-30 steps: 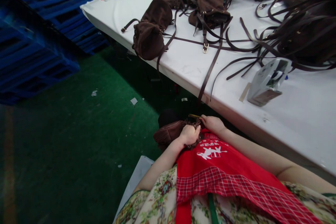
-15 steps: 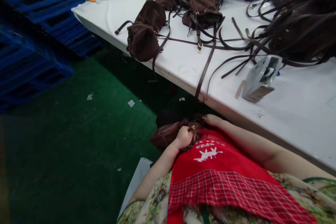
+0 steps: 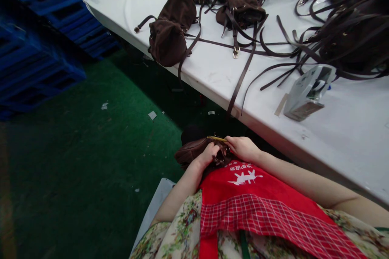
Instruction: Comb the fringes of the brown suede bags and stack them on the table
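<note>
Lower centre I'm seeing the left hand [image 3: 207,155], fingers curled on a brown leather bag [image 3: 189,153], probably steadying it; right hand [image 3: 243,148] pinches a yellow comb [image 3: 216,139] alongside.

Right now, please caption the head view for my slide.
Left hand on brown bag, right hand with yellow tool, beside white table.

The white table [image 3: 209,71] is bearing dark-brown suede-like bags [image 3: 170,44], their straps [image 3: 243,75] trailing, and a grey plastic holder [image 3: 300,99].
</note>
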`<state>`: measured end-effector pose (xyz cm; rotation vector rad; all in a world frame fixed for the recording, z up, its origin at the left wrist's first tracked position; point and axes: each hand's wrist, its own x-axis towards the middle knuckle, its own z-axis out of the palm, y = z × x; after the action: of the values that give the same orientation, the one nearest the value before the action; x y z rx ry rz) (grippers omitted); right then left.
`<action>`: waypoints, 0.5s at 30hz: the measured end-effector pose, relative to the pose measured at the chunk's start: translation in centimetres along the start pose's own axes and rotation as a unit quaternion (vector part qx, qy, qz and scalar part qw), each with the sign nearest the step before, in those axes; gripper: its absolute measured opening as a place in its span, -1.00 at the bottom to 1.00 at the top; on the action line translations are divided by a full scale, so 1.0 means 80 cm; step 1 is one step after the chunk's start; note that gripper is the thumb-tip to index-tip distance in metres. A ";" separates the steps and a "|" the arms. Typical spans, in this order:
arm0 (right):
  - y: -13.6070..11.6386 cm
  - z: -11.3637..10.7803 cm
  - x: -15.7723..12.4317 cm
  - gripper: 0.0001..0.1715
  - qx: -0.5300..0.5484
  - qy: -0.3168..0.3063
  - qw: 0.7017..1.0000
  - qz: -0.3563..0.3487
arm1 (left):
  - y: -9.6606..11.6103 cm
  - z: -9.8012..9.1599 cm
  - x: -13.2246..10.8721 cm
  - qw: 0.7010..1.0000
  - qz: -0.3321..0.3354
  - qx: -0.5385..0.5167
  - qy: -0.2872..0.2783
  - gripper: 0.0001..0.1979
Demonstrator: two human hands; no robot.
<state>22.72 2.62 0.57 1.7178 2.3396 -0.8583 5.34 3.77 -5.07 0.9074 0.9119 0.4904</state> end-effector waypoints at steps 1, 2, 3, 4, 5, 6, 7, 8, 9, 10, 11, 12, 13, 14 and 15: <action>-0.002 0.003 0.003 -0.59 -0.023 -0.017 1.000 0.007 | 0.000 0.000 0.000 1.000 0.005 0.009 -0.013 -0.75; -0.001 0.006 0.007 -0.60 -0.039 -0.031 0.999 0.011 | -0.001 0.000 -0.001 1.000 0.011 0.016 -0.021 -0.75; 0.001 0.009 0.010 -0.61 -0.052 -0.039 0.998 0.016 | -0.002 0.000 -0.002 0.999 0.016 0.020 -0.021 -0.73; 0.006 0.011 0.013 -0.61 -0.065 -0.040 0.997 0.025 | -0.004 0.000 -0.002 1.000 0.020 0.019 -0.014 -0.70; 0.011 0.012 0.016 -0.61 -0.079 -0.037 0.995 0.040 | -0.006 -0.001 -0.003 1.000 0.023 0.017 -0.005 -0.67; 0.017 0.014 0.018 -0.60 -0.093 -0.029 0.994 0.059 | -0.008 -0.001 -0.004 1.000 0.025 0.013 0.001 -0.63; 0.023 0.015 0.021 -0.59 -0.106 -0.017 0.991 0.079 | -0.010 -0.001 -0.004 1.000 0.026 0.010 0.002 -0.59; 0.028 0.017 0.024 -0.57 -0.115 -0.004 0.989 0.097 | -0.012 -0.001 -0.004 1.000 0.026 0.008 -0.002 -0.56; 0.032 0.019 0.027 -0.55 -0.118 0.009 0.987 0.109 | -0.013 -0.002 -0.004 1.000 0.025 0.010 -0.008 -0.54; 0.035 0.021 0.030 -0.53 -0.116 0.018 0.986 0.114 | -0.014 -0.002 -0.004 0.999 0.024 0.014 -0.014 -0.53; 0.038 0.024 0.034 -0.51 -0.109 0.023 0.987 0.118 | -0.014 -0.001 -0.004 0.999 0.025 0.023 -0.018 -0.52; 0.040 0.027 0.038 -0.51 -0.092 0.021 0.988 0.122 | -0.014 0.000 -0.003 0.999 0.026 0.035 -0.017 -0.51; 0.042 0.030 0.041 -0.51 -0.069 0.014 0.989 0.129 | -0.013 0.001 -0.004 0.998 0.028 0.053 -0.013 -0.50; 0.046 0.033 0.043 -0.51 -0.043 0.003 0.989 0.139 | -0.012 0.003 -0.004 0.997 0.029 0.077 -0.009 -0.49; 0.051 0.035 0.044 -0.52 -0.019 -0.007 0.989 0.150 | -0.011 0.004 -0.005 0.994 0.032 0.103 -0.002 -0.48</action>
<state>24.53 4.99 -4.72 1.9695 2.0010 -0.7634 5.42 2.86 -5.51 1.1278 0.9432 0.4540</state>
